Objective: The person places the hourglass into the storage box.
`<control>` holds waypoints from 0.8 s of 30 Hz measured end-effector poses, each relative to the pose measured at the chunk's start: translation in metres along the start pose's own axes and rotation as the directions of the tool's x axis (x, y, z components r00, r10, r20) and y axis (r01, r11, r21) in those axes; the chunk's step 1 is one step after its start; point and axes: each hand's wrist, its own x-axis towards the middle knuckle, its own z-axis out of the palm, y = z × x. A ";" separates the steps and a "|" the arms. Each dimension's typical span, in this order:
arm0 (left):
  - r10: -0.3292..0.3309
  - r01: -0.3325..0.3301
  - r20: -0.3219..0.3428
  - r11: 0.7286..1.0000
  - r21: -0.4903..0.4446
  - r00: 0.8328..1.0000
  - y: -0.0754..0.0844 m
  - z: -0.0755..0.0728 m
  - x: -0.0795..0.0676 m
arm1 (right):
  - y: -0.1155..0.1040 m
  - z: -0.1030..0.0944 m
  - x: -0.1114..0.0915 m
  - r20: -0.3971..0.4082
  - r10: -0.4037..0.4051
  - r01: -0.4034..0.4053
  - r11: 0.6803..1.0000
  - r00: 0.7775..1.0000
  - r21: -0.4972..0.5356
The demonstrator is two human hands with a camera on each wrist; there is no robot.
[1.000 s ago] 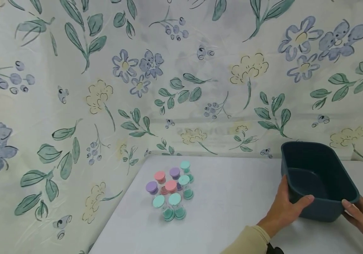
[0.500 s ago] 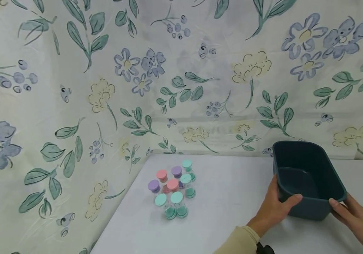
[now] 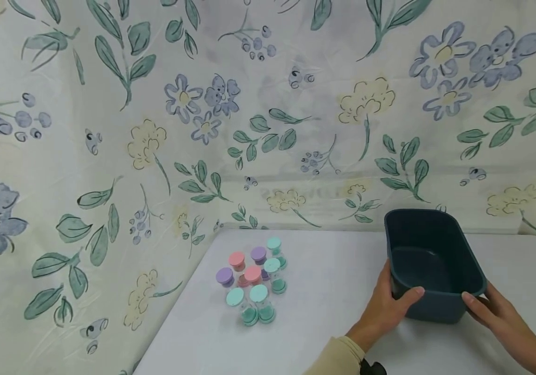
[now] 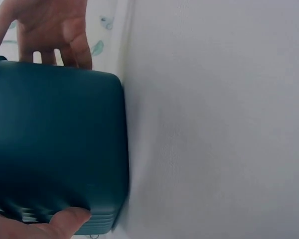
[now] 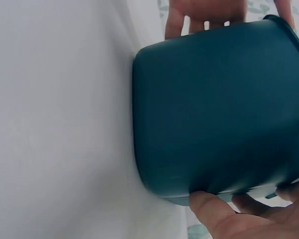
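A dark teal, open-topped plastic bin [image 3: 432, 304] stands at the right of the white table, held from both sides. My left hand [image 3: 384, 311] grips its left side, thumb along the near wall just under the rim. On the opposite side, my right hand [image 3: 497, 316] holds the near right corner, its thumb at the rim. The inside of the bin shows bare in the head view. In the left wrist view the bin's base [image 4: 120, 159] is right at the tabletop, and the fingers of the right hand [image 4: 52, 30] lie against the far wall.
Several small clear jars with teal, pink and purple lids [image 3: 259, 293] stand in a cluster on the left part of the white table [image 3: 329, 291]. A flower-patterned cloth [image 3: 249, 172] hangs behind the table and down its left side.
Both hands have moved the bin leftward along the table, keeping the same grip. The jars have stayed in place; small shifts of the whole scene come from the head camera.
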 end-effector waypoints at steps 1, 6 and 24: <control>0.000 0.000 -0.001 1.000 0.000 1.000 -0.001 -0.002 -0.001 | 0.000 0.002 0.000 0.001 -0.008 0.008 1.000 1.000 -0.002; 0.012 -0.013 -0.003 1.000 -0.010 1.000 -0.005 -0.011 -0.005 | -0.002 0.010 0.002 0.009 -0.041 0.041 0.999 0.999 -0.014; 0.041 -0.041 -0.018 0.999 -0.001 0.999 -0.015 -0.039 -0.015 | -0.017 0.039 0.003 -0.020 -0.116 0.115 0.993 0.993 -0.017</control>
